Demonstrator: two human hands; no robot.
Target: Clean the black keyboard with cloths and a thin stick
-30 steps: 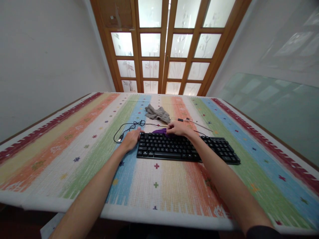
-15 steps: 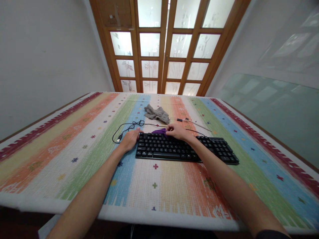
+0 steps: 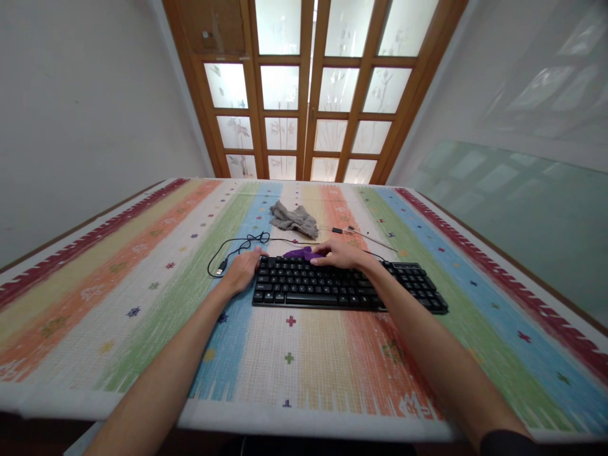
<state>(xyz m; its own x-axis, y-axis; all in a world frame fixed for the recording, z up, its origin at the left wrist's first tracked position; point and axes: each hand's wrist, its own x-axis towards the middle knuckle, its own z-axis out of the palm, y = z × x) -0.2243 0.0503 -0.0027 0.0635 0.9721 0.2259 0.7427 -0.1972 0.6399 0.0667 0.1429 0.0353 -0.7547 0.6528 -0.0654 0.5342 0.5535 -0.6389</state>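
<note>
A black keyboard [image 3: 313, 297] lies flat on the striped tablecloth in front of me. My left hand [image 3: 242, 271] grips the keyboard's left end, its fingertips at the upper left corner. Over the top row of keys, my right hand [image 3: 339, 254] is closed on a purple cloth [image 3: 300, 253], which lies bunched along the back edge. Part of the keyboard is hidden beneath my right forearm. The black USB cable [image 3: 259, 238] runs behind the keyboard, with its plug [image 3: 221, 268] left of my left hand.
Behind the keyboard a crumpled grey cloth [image 3: 294, 219] rests on the tablecloth [image 3: 166, 304]. To its right lie a small black piece [image 3: 337, 230] and a thin stick [image 3: 375, 240]. A wooden door with glass panes [image 3: 306, 114] stands beyond the table.
My right hand has shifted from a pinch on the purple cloth to a flatter grasp over it. The left hand stays at the keyboard's end. The whole view has shifted slightly.
</note>
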